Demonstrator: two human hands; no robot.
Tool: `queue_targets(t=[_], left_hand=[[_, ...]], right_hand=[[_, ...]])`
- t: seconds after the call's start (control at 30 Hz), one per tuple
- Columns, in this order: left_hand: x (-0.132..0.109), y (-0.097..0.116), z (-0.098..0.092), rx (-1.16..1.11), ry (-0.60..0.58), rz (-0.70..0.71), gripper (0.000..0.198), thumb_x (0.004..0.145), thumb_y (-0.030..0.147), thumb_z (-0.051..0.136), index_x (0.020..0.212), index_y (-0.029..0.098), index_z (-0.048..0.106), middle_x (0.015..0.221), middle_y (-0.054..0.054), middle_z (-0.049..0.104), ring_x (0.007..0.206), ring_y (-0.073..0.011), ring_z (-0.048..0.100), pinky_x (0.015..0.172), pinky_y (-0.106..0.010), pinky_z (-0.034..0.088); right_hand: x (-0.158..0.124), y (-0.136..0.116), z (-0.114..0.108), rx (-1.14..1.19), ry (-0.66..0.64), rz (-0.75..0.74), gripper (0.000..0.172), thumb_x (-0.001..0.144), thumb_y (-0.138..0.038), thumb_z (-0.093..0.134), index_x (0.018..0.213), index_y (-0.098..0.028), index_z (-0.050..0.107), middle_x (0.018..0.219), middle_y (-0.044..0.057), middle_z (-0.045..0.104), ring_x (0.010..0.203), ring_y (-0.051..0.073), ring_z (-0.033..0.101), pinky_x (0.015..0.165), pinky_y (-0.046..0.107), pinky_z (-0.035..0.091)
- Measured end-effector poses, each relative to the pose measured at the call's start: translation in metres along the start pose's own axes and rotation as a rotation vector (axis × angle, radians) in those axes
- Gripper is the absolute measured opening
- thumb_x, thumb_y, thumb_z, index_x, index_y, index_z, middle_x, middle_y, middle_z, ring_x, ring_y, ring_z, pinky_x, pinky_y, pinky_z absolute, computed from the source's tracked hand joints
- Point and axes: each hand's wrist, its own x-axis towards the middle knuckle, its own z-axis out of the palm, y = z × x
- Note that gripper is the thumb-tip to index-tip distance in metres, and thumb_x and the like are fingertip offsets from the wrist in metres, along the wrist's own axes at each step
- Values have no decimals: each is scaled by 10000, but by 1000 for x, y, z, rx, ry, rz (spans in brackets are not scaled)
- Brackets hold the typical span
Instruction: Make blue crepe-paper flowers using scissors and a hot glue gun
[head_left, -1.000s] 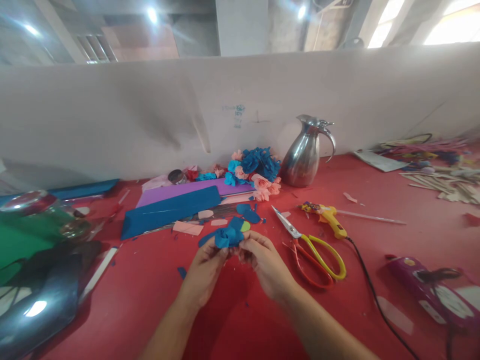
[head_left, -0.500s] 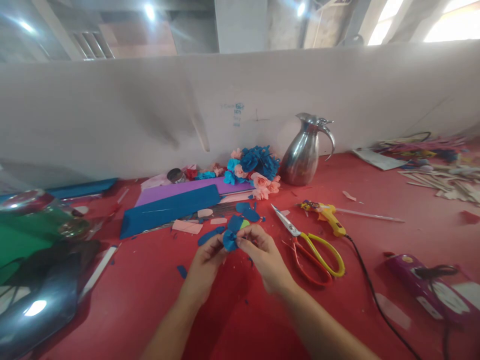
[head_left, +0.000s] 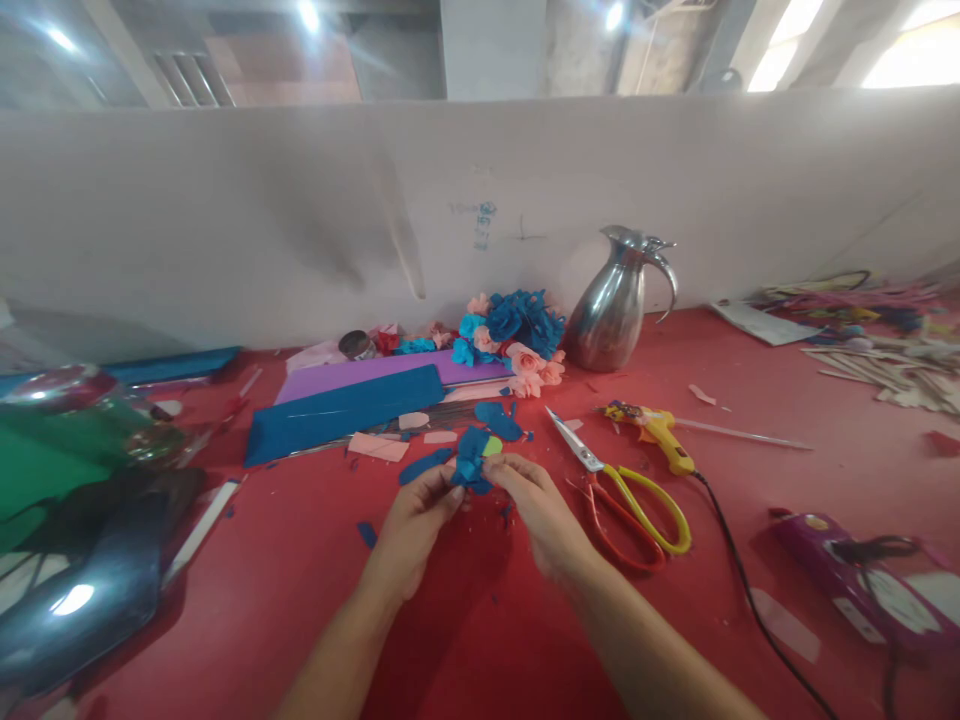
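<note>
handwriting [head_left: 483, 226] on the wall [head_left: 262, 210]; too blurred to read

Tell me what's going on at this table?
A person is holding a ruffled blue paper piece between the fingertips of the left hand and right hand, above a red table. To the right of the hands, scissors and a yellow glue gun lie untouched. Beyond the hands, pink and blue paper flowers sit bunched beside a steel jug, and flat blue and pink scraps lie around nearby.
</note>
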Motion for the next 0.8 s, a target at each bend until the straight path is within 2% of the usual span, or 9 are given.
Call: queue_targets(t=[0.3,0.5,0.57,0.63,0.73,0.8], left_hand=[[-2,2,0,65,-21,14,111,708,287,702,744,182,688,660,4,590,647,-139,494,657,-237,397],[-1,-2,-2,22,-10,75,125,743,316,684,769,196,664,755,0,617,721,-144,514,711,-248,399],[-1,-2,-3,-12,-14,92,142,732,328,699,795,205,667,749,3,613,728,-149,522,718,-258,404],[-1,-1,-4,-26,-23,103,153,716,328,716,795,206,668,727,0,601,734,-157,526,714,-263,408],[0,1,-5,-30,-34,99,155,714,329,720,764,196,659,767,-14,613,736,-158,524,699,-262,411],[0,2,-4,-26,-39,94,160,709,334,725,730,190,657,767,-12,615,715,-150,518,678,-253,407]], right_hand=[[1,-1,-2,123,-61,-32,202,639,-362,737,674,-187,640,683,-12,594,699,143,502,733,268,366],[-3,-4,1,170,-22,-172,163,681,-340,713,663,-207,620,740,-16,577,756,145,500,752,261,376],[-4,-4,0,134,14,-132,185,707,-387,684,677,-214,624,769,-3,603,760,155,508,708,261,378],[-3,-3,0,67,25,-29,266,722,-470,646,685,-206,637,765,17,630,723,163,513,654,267,369],[-4,-3,2,101,-76,87,329,711,-519,626,701,-191,647,727,27,642,667,159,512,638,275,371],[-5,-4,3,160,-125,75,284,683,-472,668,698,-191,639,726,17,633,671,152,512,654,272,377]])
